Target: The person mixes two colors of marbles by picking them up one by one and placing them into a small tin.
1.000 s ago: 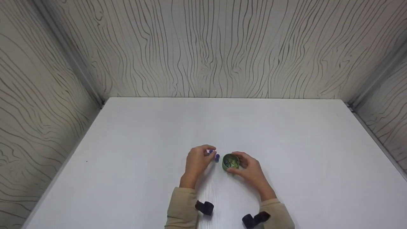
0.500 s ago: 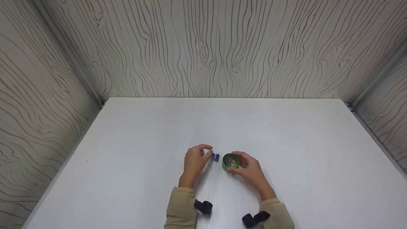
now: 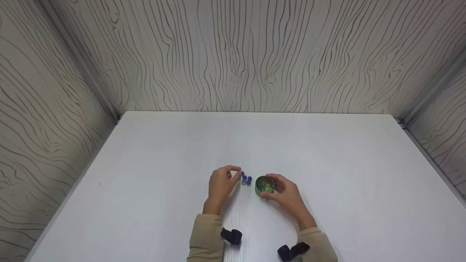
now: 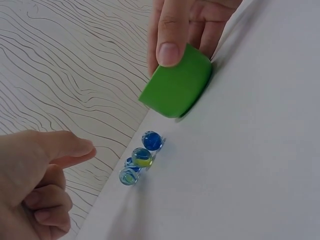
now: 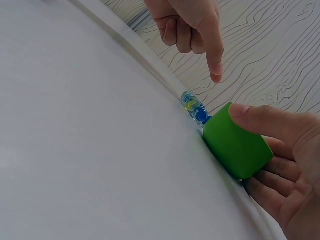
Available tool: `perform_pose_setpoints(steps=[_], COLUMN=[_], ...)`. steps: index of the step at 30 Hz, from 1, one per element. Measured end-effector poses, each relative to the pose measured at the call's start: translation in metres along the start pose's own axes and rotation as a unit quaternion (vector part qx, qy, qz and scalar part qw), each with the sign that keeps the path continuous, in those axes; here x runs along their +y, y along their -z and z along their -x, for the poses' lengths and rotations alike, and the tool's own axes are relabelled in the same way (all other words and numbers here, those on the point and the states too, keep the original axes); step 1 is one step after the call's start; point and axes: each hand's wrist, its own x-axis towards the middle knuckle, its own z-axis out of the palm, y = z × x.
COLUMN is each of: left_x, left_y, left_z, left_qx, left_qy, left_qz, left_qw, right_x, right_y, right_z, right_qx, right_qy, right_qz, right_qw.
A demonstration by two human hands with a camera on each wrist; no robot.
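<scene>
Several glass marbles (image 3: 244, 178), blue with some yellow-green swirls, sit clustered on the white table; the left wrist view shows the marbles (image 4: 142, 157) up close. My left hand (image 3: 220, 185) is just left of them, apart from them. Its index finger and thumb point out with nothing between them, and the other fingers are curled in, as the left hand (image 4: 42, 185) shows. My right hand (image 3: 287, 193) grips a small green cup (image 3: 264, 185) by its side, thumb near the rim. Shiny multicoloured contents show inside, too small to make out singly. The cup (image 5: 235, 142) touches the table.
The white table (image 3: 174, 153) reaches back to a wall panel (image 3: 233, 54) with a wood-grain pattern. Similar panels stand at left and right. A black camera (image 3: 233, 237) is strapped to the left wrist, another black camera (image 3: 291, 251) to the right.
My left hand has let go of marbles beside the others and drawn slightly left, leaving more of the cluster in sight. The right hand and cup have stayed in place.
</scene>
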Motion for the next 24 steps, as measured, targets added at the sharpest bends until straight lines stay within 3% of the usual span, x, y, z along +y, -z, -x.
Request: perform_pose_setpoints(steps=[13, 24], left_x=[-0.0036, -0.0052], left_y=[-0.002, -0.0054], left_z=[-0.0005, -0.0005], left_qx=[0.002, -0.002], left_qy=[-0.008, 0.019], left_qz=[-0.01, -0.023], left_qw=[0.9999, 0.9995], right_x=[-0.0009, -0.0009], right_y=[0.0001, -0.0003], right_z=[-0.0002, -0.0002], right_qx=[-0.001, 0.0], right_qy=[-0.002, -0.008], right_qz=[0.0, 0.006], right_qw=[1.0, 0.9999])
